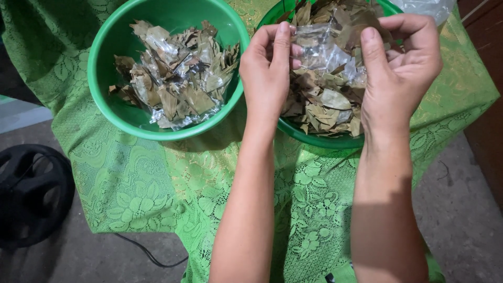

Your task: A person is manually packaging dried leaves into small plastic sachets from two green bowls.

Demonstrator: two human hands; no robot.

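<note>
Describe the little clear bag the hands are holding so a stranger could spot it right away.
On the green lace cloth stand two green bowls of dried leaves. Over the right bowl, the left hand and right hand pinch a small clear bag. Unlike the packed bags in the left bowl, it is held up.

We're looking down at a plain home work spot, likely a porch or back room: bare grey concrete floor (461, 220) and a small table draped in a green lace cloth (136, 183) worn thin with holes. Two green plastic basins (105, 78) full of dried leaves (325, 105), some packed in little clear packets (173, 68), point to small household packing work. A black round object (31, 194) and a loose black cable (152, 257) lie on the floor at the left.
</note>
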